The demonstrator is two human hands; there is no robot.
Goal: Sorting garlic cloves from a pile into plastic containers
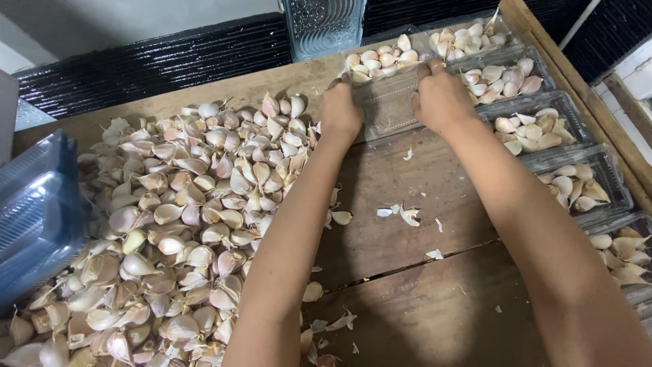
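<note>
At far edge of wooden surface [407,272], both hands on one clear plastic tray [388,102] w/ garlic cloves heaped in its far half. Left hand [339,112] on tray's left edge, fingers curled over rim, closed on it. Right hand [440,98] on tray's right edge, fingers bent down over rim, gripping too; fingertips mostly hidden behind knuckles. Tray flat on surface, near half looks bare, transparent.

To right of it, row of more filled clear trays [536,129] running along right side twd camera, each holding cloves, touching or just beside one another. One more filled tray [468,34] behind, at back right corner.

Left of arms, big loose pile of unpeeled garlic cloves [183,224] covering most of left half of surface, reaching near left hand. Few stray cloves + skin flakes [404,214] on bare wood between arms. Stack of empty blue-tinted plastic trays [34,211] at far left edge, touching pile. Patterned glass block [322,24] upright behind surface, just beyond held tray. Black ribbed wall [170,61] at back.
</note>
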